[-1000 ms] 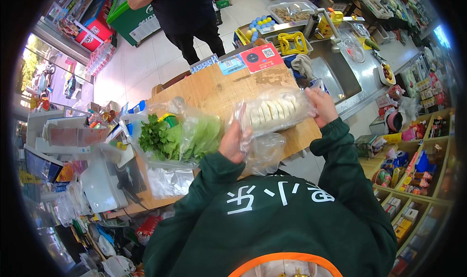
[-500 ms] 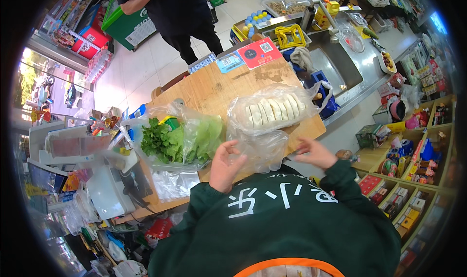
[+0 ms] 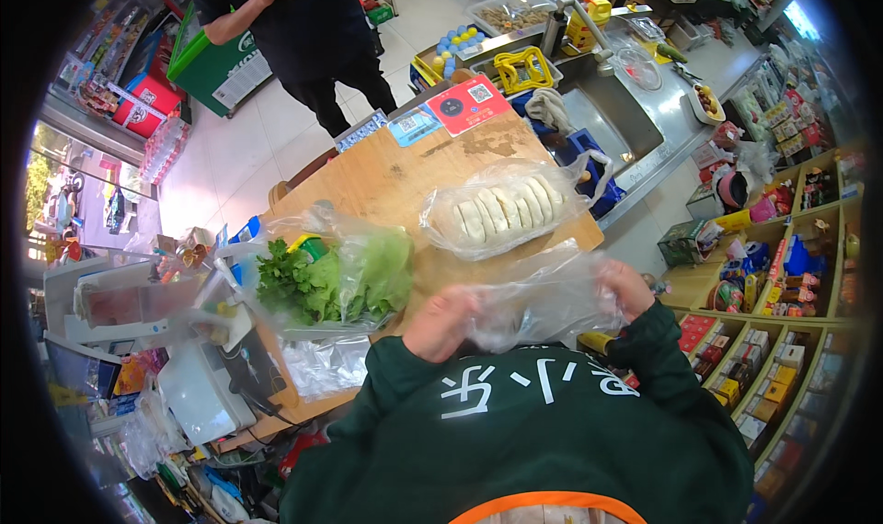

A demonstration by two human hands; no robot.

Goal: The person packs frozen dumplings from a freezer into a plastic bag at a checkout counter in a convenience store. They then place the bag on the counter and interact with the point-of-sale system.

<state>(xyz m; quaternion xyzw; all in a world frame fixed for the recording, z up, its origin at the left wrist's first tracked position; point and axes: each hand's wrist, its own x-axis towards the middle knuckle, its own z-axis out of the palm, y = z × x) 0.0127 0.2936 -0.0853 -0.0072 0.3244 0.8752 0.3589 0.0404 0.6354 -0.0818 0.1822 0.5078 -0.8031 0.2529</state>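
Note:
Between my two hands a clear plastic bag [image 3: 547, 299] is stretched out above the table's near edge. My left hand [image 3: 443, 324], a little blurred, is closed on the bag's left side. On its right side the fingers of my right hand [image 3: 627, 289] are closed too. Just beyond lies another clear bag with a row of white, bun-like pieces [image 3: 509, 211] in it, touched by neither hand. Left of my left hand, leafy green vegetables [image 3: 331, 280] lie in an open clear bag.
All this rests on a wooden table [image 3: 386, 179] with red and blue code cards [image 3: 469, 108] at its far edge. A grey scale [image 3: 198, 368] stands left, a sink [image 3: 612, 110] right. Beyond the table stands a person [image 3: 308, 41]. Shelves [image 3: 782, 331] line the right side.
My hands were apart and open over the bag; now they are closed on its two sides and it is spread between them. The whole view has shifted slightly.

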